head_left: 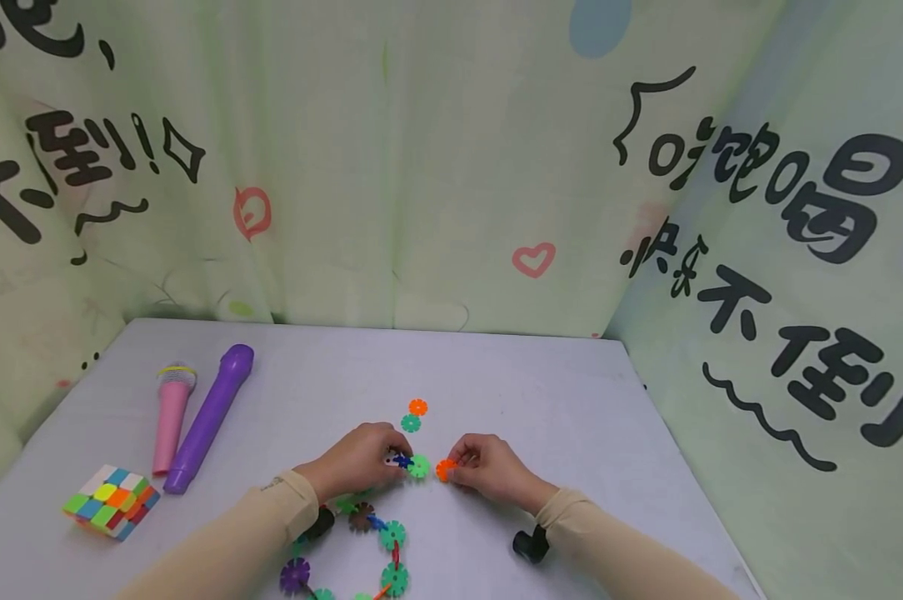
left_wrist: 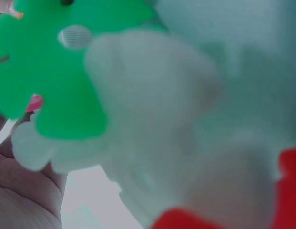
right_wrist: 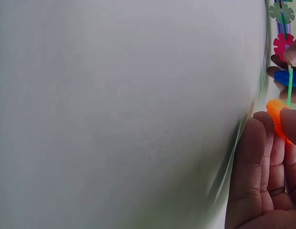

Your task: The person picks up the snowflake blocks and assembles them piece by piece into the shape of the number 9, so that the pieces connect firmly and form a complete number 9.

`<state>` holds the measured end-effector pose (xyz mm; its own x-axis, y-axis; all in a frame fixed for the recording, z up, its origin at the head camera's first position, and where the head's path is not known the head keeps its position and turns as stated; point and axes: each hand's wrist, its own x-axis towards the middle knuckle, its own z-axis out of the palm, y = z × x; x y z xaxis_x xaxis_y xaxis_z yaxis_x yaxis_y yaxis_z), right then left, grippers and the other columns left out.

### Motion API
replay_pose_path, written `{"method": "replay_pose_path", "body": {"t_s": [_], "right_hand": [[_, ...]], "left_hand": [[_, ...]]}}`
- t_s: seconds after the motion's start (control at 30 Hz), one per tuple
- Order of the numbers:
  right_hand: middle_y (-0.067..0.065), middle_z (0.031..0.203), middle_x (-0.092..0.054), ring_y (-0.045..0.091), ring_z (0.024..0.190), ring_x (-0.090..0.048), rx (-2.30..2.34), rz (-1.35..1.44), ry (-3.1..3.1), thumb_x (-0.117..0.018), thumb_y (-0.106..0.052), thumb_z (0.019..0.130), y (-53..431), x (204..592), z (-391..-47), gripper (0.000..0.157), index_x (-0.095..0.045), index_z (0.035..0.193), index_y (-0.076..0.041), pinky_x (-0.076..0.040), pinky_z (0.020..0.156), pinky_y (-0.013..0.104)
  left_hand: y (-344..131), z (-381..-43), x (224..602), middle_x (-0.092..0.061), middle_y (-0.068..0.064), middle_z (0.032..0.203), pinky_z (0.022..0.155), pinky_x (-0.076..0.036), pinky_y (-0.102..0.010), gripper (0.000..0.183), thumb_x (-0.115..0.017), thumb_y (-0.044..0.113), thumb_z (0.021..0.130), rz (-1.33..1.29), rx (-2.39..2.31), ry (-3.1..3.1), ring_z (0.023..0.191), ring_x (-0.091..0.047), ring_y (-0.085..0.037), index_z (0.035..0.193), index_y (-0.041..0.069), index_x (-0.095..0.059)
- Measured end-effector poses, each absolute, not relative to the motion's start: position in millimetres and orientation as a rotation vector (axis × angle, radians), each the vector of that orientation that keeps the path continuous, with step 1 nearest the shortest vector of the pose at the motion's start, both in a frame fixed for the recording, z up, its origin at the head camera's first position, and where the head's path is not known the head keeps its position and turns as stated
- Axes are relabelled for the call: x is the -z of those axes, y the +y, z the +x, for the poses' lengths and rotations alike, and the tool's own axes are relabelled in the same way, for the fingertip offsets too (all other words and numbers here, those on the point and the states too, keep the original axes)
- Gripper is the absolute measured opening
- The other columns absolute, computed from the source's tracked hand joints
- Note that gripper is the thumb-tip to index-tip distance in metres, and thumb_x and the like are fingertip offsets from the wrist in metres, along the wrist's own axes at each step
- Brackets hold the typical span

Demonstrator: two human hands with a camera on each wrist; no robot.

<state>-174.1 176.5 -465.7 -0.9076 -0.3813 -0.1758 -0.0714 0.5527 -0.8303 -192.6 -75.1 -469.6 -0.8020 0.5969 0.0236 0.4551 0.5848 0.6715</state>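
Near the middle of the table my left hand (head_left: pixel 365 457) pinches a dark blue notched disc (head_left: pixel 401 460), joined to a light green disc (head_left: pixel 419 467). Just across a small gap, my right hand (head_left: pixel 496 471) holds an orange notched disc (head_left: pixel 444 470) between thumb and fingers. In the right wrist view the orange disc (right_wrist: pixel 275 112) faces the edge of the green disc (right_wrist: pixel 290 90), and a pink disc (right_wrist: pixel 282 45) shows by the left fingers. A chain of linked discs, including a brown one (head_left: pixel 361 517), curves below the left forearm. A large green disc (left_wrist: pixel 66 71) fills part of the left wrist view.
Beyond the hands lie an orange disc (head_left: pixel 417 407) and a teal disc (head_left: pixel 411 423). On the left are a pink microphone (head_left: pixel 170 425), a purple stick-shaped toy (head_left: pixel 210 417) and a puzzle cube (head_left: pixel 112 502). A printed curtain (head_left: pixel 391 167) hangs behind the table (head_left: pixel 556 392).
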Motion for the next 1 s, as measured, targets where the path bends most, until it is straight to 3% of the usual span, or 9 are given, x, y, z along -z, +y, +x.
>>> {"method": "replay_pose_path", "body": {"t_s": [0.5,1.0], "right_hand": [[0.001,0.079,-0.062,0.014,0.064,-0.062,1.305,-0.412,2.485,-0.071,-0.002,0.087,170,472,-169,0.009,-0.065,0.091,-0.007,-0.053,0.06,0.026],[-0.008,0.082,-0.062,0.01,0.068,-0.058,1.131,-0.535,2.708,-0.075,-0.006,0.087,163,467,-168,0.015,-0.066,0.09,-0.017,-0.05,0.061,0.025]], "left_hand": [[-73,-193,467,-0.061,0.009,0.094,0.078,-0.049,-0.033,0.028,-0.086,0.024,0.08,0.898,-0.939,2.668,0.081,-0.053,-0.011,0.104,0.016,-0.074],[-72,-193,467,-0.062,0.007,0.094,0.078,-0.05,-0.033,0.027,-0.085,0.024,0.081,0.92,-0.918,2.696,0.083,-0.056,-0.011,0.104,0.015,-0.074]]}}
